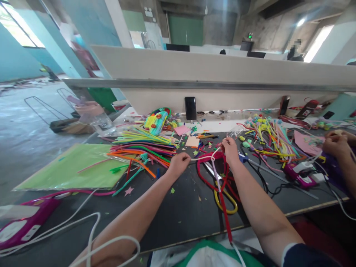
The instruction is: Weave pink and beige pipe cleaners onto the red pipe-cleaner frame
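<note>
A white cord (198, 159) is stretched between my two hands, with a small loop or knot at its middle. My left hand (180, 163) pinches its left end. My right hand (230, 149) has its fingers closed on the other end, higher up. From the knot, a pale strand runs down towards me into a red fuzzy length (226, 217). Red pipe cleaner loops (199, 171) lie below the knot, partly behind my right forearm. Yellow-handled scissors (234, 205) rest under the strands, their blades pointing away.
Pipe cleaners (139, 148) lie bundled on the left beside a green sheet pack (80, 167). More craft strands (269, 141) spread on the right, near a purple power strip (299, 176). A phone (190, 108) leans on the partition. Another person's hands (338, 142) work at far right.
</note>
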The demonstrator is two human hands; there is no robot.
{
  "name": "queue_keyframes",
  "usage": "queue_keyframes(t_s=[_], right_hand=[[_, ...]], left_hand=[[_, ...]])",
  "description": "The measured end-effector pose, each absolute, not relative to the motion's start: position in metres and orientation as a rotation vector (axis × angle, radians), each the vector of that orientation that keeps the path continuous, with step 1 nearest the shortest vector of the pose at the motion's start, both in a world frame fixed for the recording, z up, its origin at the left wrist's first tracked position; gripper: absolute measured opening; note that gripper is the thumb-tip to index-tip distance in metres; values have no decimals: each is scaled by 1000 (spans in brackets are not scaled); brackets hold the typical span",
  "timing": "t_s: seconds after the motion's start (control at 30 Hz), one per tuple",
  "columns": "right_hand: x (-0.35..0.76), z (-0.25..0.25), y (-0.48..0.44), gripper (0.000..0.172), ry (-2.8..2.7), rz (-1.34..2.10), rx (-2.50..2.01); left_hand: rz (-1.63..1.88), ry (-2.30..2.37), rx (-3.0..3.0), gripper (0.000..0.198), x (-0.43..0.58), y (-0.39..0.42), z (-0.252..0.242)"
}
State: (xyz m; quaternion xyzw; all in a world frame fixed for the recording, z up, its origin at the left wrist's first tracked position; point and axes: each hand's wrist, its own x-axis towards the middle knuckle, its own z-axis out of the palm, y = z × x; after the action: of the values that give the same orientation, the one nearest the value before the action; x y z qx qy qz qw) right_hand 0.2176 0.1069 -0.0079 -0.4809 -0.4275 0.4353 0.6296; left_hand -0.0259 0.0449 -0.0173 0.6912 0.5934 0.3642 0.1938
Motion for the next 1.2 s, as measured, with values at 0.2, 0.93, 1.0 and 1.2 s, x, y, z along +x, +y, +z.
queue_keyframes(t_s=[0.2,0.93,1.0,1.2], right_hand=[[227,-12,110,18,-814,1088,-1077],[223,-24,115,18,-757,1100,-926],[226,-23,115,25,-837,999,-1040],[232,-11,102,40,-1532,75,-1392]], left_hand=[[828,1861,1959,14,-31,47,-21],[643,2118,2237,43,-8,26,12],[736,2061,2292,44,7,27,17],[424,1985,2247,41,47,51,7]])
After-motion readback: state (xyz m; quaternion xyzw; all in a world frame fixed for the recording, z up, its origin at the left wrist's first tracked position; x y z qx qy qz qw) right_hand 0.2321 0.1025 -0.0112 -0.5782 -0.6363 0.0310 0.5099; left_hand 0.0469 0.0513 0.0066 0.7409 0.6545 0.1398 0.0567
